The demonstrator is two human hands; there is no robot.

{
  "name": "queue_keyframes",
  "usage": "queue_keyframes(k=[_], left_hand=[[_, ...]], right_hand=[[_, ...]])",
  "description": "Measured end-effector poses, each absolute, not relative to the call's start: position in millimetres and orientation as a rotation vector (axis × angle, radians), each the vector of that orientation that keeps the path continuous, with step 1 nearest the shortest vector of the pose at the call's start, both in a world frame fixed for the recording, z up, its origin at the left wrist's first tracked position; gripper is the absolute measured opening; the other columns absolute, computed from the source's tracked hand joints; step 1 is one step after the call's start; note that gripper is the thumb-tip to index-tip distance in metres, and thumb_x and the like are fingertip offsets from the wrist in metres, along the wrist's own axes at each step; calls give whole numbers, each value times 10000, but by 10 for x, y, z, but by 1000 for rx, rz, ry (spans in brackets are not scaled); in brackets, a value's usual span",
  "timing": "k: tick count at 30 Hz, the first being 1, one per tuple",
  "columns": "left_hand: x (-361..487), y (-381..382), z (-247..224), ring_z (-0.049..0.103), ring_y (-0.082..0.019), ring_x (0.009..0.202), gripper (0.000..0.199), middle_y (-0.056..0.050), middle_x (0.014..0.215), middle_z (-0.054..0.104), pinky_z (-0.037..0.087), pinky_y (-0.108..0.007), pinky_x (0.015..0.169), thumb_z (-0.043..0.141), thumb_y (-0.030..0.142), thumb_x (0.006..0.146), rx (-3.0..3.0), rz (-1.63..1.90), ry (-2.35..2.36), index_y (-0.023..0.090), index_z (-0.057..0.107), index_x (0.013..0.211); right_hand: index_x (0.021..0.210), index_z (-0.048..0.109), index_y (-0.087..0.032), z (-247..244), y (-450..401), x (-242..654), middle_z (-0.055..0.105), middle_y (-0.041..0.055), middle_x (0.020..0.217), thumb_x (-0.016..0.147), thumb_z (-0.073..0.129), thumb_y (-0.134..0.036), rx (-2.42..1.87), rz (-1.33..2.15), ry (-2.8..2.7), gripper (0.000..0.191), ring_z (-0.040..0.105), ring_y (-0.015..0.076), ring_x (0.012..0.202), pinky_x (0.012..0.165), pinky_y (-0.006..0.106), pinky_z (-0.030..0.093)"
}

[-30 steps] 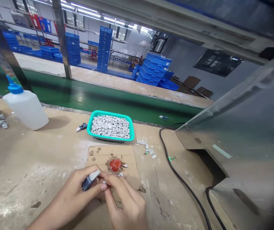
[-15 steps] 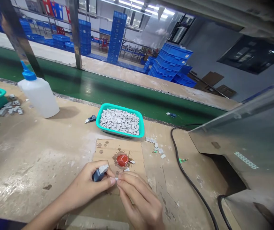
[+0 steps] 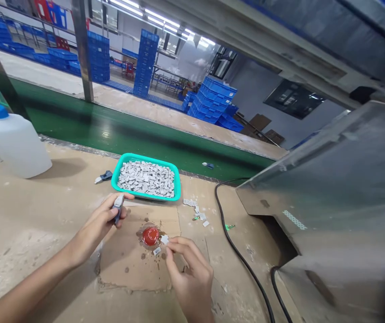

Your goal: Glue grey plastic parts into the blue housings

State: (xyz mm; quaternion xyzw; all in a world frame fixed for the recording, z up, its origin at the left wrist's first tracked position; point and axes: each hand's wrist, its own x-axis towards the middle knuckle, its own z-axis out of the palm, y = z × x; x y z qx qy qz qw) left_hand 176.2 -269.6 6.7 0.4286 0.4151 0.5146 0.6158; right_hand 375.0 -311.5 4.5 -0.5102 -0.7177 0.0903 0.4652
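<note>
My left hand [image 3: 100, 224] is closed on a small dark-blue and light-grey plastic part [image 3: 119, 206], held upright just in front of the teal basket [image 3: 179, 184]. Between thumb and fingertips, my right hand [image 3: 192, 269] pinches a small light-grey plastic piece [image 3: 164, 240]. That piece is at the right edge of a round red pool or shallow dish [image 3: 150, 236]; whether they touch I cannot tell. Another small grey piece [image 3: 157, 251] lies just below the red spot. Under both is a stained cardboard sheet [image 3: 118, 269]. Many light-grey pieces fill the basket.
A white squeeze bottle [image 3: 17, 146] with a blue cap stands at left. Beside the basket lies another blue-grey part [image 3: 103, 176]. Loose grey pieces [image 3: 197, 211] are scattered at right, near a black cable [image 3: 234, 242] and a metal housing [image 3: 343, 188]. Behind runs a green belt [image 3: 128, 130].
My hands, together half a second ago, are now apart. My left hand has risen toward the basket with the blue-grey part; the right holds a grey piece near the red spot. The view has shifted right.
</note>
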Motion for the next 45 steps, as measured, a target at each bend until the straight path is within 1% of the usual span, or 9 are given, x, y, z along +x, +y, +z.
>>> queue_keyframes(k=[8, 12, 14, 17, 23, 31, 36, 41, 45], left_hand=[[1832, -2706, -81, 539, -155, 973, 235, -27, 945, 611, 410, -257, 873, 594, 231, 732, 687, 1222, 837, 206, 528, 956], [1822, -2703, -54, 634, -139, 662, 252, -28, 781, 637, 472, -173, 494, 585, 321, 736, 676, 1050, 909, 192, 514, 940], [1823, -2704, -43, 512, -62, 358, 251, 5, 620, 603, 279, -125, 286, 543, 390, 754, 722, 977, 980, 183, 522, 895], [1835, -2708, -61, 280, 23, 245, 284, 12, 591, 591, 128, -128, 271, 493, 428, 781, 772, 996, 1023, 172, 538, 896], [1833, -2693, -86, 600, -123, 663, 389, -101, 1082, 593, 374, -168, 418, 459, 422, 805, 535, 1120, 934, 216, 463, 1135], [1791, -2681, 0, 561, -215, 1001, 372, -84, 1210, 524, 453, -322, 858, 512, 144, 778, 404, 1100, 769, 190, 455, 1143], [1765, -2678, 20, 574, -189, 972, 242, -45, 1120, 573, 477, -284, 821, 553, 159, 765, 456, 1135, 796, 184, 525, 1005], [1726, -2679, 7, 610, -111, 635, 213, -5, 817, 615, 454, -179, 505, 612, 285, 726, 548, 1116, 817, 184, 555, 905], [1731, -2681, -7, 597, -117, 797, 203, -32, 963, 625, 472, -182, 639, 606, 239, 738, 530, 1132, 849, 175, 588, 930]], right_hand=[[749, 605, -177, -30, -3025, 3770, 615, 51, 752, 753, 519, -135, -1364, 305, -1737, 96, 592, 163, 722, 642, 271, 499], [755, 607, -178, -53, -2967, 3714, 613, 50, 756, 758, 525, -146, -1362, 357, -1808, 88, 588, 156, 705, 612, 261, 497], [744, 607, -180, -61, -2945, 3703, 611, 45, 749, 754, 528, -134, -1345, 345, -1856, 93, 587, 149, 691, 601, 251, 494], [751, 606, -178, -70, -2929, 3700, 609, 44, 751, 751, 528, -117, -1321, 316, -1884, 99, 589, 144, 694, 607, 242, 492], [755, 601, -182, -97, -2944, 3680, 606, 43, 763, 761, 503, -105, -1320, 324, -1905, 125, 591, 140, 706, 624, 244, 495], [783, 598, -184, -74, -2946, 3684, 608, 46, 770, 766, 511, -111, -1311, 258, -1881, 115, 589, 147, 716, 631, 253, 493], [766, 602, -174, -5, -2941, 3668, 598, 44, 753, 755, 526, -94, -1316, 250, -1921, 111, 580, 137, 694, 607, 236, 486], [750, 604, -173, -4, -2964, 3642, 600, 45, 752, 750, 528, -87, -1313, 206, -1932, 115, 580, 141, 704, 625, 246, 486], [733, 601, -166, -75, -2989, 3635, 601, 46, 746, 752, 527, -88, -1327, 193, -1932, 109, 579, 141, 702, 630, 248, 486]])
